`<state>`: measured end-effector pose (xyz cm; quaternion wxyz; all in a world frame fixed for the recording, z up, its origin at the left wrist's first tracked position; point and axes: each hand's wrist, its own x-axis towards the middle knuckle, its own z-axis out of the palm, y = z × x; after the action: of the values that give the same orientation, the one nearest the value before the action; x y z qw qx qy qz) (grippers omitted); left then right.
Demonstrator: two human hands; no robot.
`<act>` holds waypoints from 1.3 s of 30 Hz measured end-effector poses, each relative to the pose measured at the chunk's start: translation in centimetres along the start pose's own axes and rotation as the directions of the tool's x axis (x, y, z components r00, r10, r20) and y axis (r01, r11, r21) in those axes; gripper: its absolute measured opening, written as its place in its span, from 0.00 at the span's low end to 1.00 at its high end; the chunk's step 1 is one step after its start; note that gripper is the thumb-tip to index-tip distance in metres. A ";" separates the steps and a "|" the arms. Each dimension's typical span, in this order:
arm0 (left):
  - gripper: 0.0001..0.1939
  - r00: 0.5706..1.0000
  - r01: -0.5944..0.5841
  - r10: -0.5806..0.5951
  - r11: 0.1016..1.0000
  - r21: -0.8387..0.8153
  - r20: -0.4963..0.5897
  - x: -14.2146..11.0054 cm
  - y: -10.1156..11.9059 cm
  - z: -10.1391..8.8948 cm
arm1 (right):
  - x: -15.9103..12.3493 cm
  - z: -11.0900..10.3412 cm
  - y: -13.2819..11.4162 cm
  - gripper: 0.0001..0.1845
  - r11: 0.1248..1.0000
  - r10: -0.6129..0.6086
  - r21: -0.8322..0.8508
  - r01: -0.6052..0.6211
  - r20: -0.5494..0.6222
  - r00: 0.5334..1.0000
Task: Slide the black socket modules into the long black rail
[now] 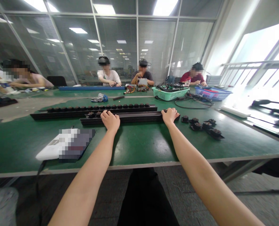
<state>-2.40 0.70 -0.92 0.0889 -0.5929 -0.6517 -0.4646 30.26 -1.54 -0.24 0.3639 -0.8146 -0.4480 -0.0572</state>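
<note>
My left hand [110, 121] and my right hand [170, 115] curl over a long black rail [139, 118] lying across the green workbench [139, 147], the right hand at its right end. A second black rail [94, 113] lies just behind it, with a row of several dark knob-like parts [99, 107] along its top. Several loose black blocks [200, 126] sit to the right of my right hand. A white flat object [65, 144], partly blurred out, lies nearer me, left of my left arm.
Several co-workers sit across the bench, among them one in a white shirt [108, 75], working over parts. A green basket of cables [170, 93], a blue basket [212, 93] and a coiled black cable [193, 103] stand on the far right. The bench's near edge [139, 165] runs below my forearms.
</note>
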 end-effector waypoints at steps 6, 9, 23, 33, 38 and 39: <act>0.21 1.000 0.003 -0.003 1.000 0.014 -0.006 0.0 0.0 0.1 | 0.4 -0.8 -0.1 0.19 0.998 0.011 -0.068 -0.007 0.056 0.998; 0.21 1.000 0.005 -0.005 1.000 0.012 0.004 0.0 0.0 0.0 | 0.3 -1.1 0.0 0.20 0.993 -0.008 -0.117 0.016 0.070 0.998; 0.22 1.000 -0.001 0.000 1.000 0.021 0.016 0.0 0.0 0.1 | -0.1 -1.3 -0.6 0.27 0.984 0.162 -0.084 -0.156 0.068 0.984; 0.22 1.000 0.007 -0.007 1.000 0.014 0.020 0.1 0.2 -0.1 | -0.1 -1.2 -0.5 0.22 0.993 0.062 -0.105 -0.056 0.053 0.997; 0.22 1.000 0.007 -0.007 1.000 0.004 0.001 0.1 0.1 0.1 | -0.3 -1.2 -0.4 0.20 0.994 0.044 -0.099 -0.040 0.039 0.998; 0.22 1.000 0.006 -0.006 1.000 0.004 -0.006 0.1 0.1 0.2 | -0.3 -1.2 -0.4 0.20 0.994 0.045 -0.099 -0.041 0.037 0.998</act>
<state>-2.27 0.88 -0.88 0.0908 -0.5894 -0.6542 -0.4653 30.02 -2.36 0.71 0.3157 -0.8420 -0.4340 -0.0553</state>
